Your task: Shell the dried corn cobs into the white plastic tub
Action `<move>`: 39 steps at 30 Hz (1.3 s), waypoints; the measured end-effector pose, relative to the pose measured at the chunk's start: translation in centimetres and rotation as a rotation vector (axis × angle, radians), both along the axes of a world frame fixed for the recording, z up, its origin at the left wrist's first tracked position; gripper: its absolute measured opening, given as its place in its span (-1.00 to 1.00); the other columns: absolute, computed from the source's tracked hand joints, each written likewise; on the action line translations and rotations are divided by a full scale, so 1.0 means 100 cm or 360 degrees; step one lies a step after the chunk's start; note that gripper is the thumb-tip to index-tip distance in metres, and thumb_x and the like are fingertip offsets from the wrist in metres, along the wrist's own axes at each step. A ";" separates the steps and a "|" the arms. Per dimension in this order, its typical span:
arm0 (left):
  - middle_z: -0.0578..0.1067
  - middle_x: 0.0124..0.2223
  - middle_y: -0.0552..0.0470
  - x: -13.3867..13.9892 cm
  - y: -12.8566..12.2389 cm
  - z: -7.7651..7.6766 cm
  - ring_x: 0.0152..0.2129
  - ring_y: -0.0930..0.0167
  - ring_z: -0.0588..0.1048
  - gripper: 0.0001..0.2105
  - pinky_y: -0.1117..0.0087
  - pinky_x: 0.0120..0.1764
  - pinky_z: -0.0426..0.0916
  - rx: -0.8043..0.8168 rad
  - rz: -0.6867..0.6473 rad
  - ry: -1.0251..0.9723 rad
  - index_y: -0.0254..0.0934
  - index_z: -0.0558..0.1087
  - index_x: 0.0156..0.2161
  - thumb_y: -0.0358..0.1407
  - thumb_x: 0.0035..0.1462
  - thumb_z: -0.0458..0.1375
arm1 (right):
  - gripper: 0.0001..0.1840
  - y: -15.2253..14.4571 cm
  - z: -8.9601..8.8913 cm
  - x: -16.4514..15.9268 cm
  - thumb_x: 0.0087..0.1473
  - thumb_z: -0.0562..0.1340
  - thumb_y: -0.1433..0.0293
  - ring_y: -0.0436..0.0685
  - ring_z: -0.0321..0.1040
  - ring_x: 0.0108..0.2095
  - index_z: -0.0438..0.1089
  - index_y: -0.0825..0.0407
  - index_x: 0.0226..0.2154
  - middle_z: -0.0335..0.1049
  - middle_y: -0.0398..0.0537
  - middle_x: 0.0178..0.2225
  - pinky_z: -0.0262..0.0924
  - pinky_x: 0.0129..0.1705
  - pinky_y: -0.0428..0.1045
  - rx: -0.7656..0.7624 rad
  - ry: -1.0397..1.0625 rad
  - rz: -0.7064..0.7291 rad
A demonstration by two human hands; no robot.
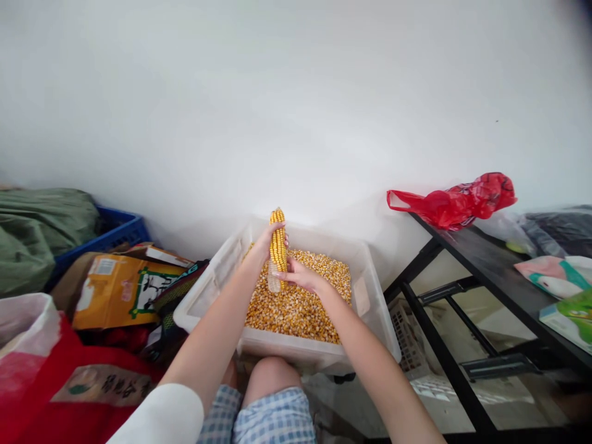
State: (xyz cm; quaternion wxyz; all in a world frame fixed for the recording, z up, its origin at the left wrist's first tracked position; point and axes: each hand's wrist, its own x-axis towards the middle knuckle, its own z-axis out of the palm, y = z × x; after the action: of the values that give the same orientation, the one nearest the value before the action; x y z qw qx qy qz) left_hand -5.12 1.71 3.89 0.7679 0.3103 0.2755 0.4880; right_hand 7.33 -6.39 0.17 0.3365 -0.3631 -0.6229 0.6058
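An ear of corn [278, 245] stands nearly upright over a white plastic bin [365, 268], yellow kernels covering most of it. Its lower left side is pale and looks stripped of kernels [274, 279]. My left hand [267, 242] is wrapped round the upper part of the ear, with fingertips showing on its right side. Lower down, my right hand [300, 275] grips the ear from the right, fingers across its lower part. Loose corn kernels [296, 317] lie in a thick layer in the bin below both hands.
On the left are a blue crate [123, 231] with green cloth [44, 231], an orange cardboard box [111, 296] and a red bag [83, 382]. A black-framed table [490, 259] stands right, bearing a red plastic bag [467, 200]. Behind the bin rises a white wall [277, 105].
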 end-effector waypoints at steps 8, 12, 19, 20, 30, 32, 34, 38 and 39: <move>0.33 -0.66 0.08 0.001 -0.004 -0.002 -0.78 0.50 0.30 -0.81 0.49 -0.70 0.21 0.0235 -0.0140 0.0062 -0.31 0.26 -0.47 -0.21 -0.15 0.10 | -0.26 0.001 -0.008 -0.004 -0.25 0.30 0.22 0.10 0.14 -0.03 0.03 0.03 -0.01 0.17 0.01 -0.02 0.06 0.01 0.03 0.0282 -0.0084 -0.0076; 0.33 -0.66 0.10 0.000 -0.004 -0.003 -0.77 0.50 0.31 -0.81 0.47 -0.68 0.24 0.0298 -0.0172 0.0043 -0.31 0.26 -0.45 -0.22 -0.14 0.09 | -0.24 0.003 -0.012 -0.004 -0.27 0.31 0.21 0.11 0.16 -0.06 0.03 0.06 -0.02 0.19 0.03 -0.06 0.07 -0.01 0.06 0.0323 -0.0160 -0.0109; 0.32 -0.66 0.09 0.000 0.001 -0.006 -0.78 0.48 0.30 -0.80 0.44 -0.65 0.25 0.0289 -0.0158 0.0062 -0.30 0.27 -0.41 -0.21 -0.14 0.08 | -0.26 0.000 -0.015 -0.008 -0.28 0.31 0.20 0.13 0.15 -0.06 0.05 0.04 -0.05 0.19 0.02 -0.06 0.06 -0.02 0.06 0.0347 -0.0149 -0.0194; 0.32 -0.66 0.09 0.000 0.002 -0.007 -0.78 0.48 0.30 -0.80 0.44 -0.65 0.25 0.0290 -0.0159 0.0083 -0.31 0.27 -0.42 -0.20 -0.14 0.08 | -0.26 -0.001 -0.014 -0.009 -0.29 0.32 0.20 0.13 0.15 -0.05 0.05 0.04 -0.05 0.19 0.02 -0.06 0.06 -0.02 0.06 0.0341 -0.0151 -0.0203; 0.30 -0.66 0.10 -0.005 -0.001 -0.001 -0.75 0.49 0.31 -0.82 0.42 -0.61 0.28 0.0273 -0.0185 -0.0123 -0.31 0.29 -0.40 -0.22 -0.10 0.07 | -0.29 -0.004 0.004 0.002 -0.29 0.32 0.21 0.11 0.23 -0.13 0.05 0.00 -0.07 0.22 -0.02 -0.09 0.14 -0.08 0.10 -0.0140 0.0024 -0.0011; 0.28 -0.66 0.12 -0.008 -0.003 0.002 -0.75 0.50 0.31 -0.80 0.43 -0.59 0.29 0.0278 -0.0145 -0.0241 -0.32 0.30 -0.39 -0.20 -0.08 0.06 | -0.29 -0.005 0.010 0.008 -0.27 0.32 0.24 0.10 0.27 -0.18 0.04 -0.04 -0.06 0.22 -0.05 -0.10 0.20 -0.15 0.11 -0.0307 0.0125 0.0158; 0.27 -0.66 0.13 -0.010 -0.004 0.004 -0.75 0.51 0.30 -0.78 0.43 -0.59 0.29 0.0267 -0.0103 -0.0307 -0.33 0.30 -0.39 -0.18 -0.07 0.05 | -0.26 -0.007 0.013 0.011 -0.30 0.34 0.28 0.09 0.28 -0.19 0.03 -0.07 -0.05 0.19 -0.07 -0.08 0.23 -0.17 0.10 -0.0360 0.0228 0.0308; 0.29 -0.64 0.12 -0.010 -0.004 0.003 -0.75 0.50 0.31 -0.77 0.43 -0.61 0.27 0.0275 -0.0031 -0.0259 -0.33 0.29 -0.39 -0.18 -0.10 0.07 | -0.25 -0.010 0.011 0.007 -0.31 0.34 0.30 0.10 0.26 -0.18 0.06 -0.04 -0.03 0.20 -0.05 -0.09 0.24 -0.18 0.07 -0.0258 0.0230 0.0268; 0.30 -0.64 0.11 -0.009 -0.003 0.002 -0.76 0.50 0.31 -0.78 0.44 -0.62 0.27 0.0287 -0.0020 -0.0230 -0.32 0.29 -0.40 -0.18 -0.11 0.08 | -0.26 -0.010 0.009 0.005 -0.30 0.34 0.29 0.10 0.25 -0.17 0.07 -0.02 -0.04 0.21 -0.04 -0.10 0.23 -0.16 0.06 -0.0197 0.0209 0.0218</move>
State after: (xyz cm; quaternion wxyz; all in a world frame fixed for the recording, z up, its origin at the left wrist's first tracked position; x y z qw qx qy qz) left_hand -6.05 1.40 4.11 0.7577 0.3440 0.1724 0.5271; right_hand 7.81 -7.38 1.11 0.3114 -0.2993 -0.5843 0.6871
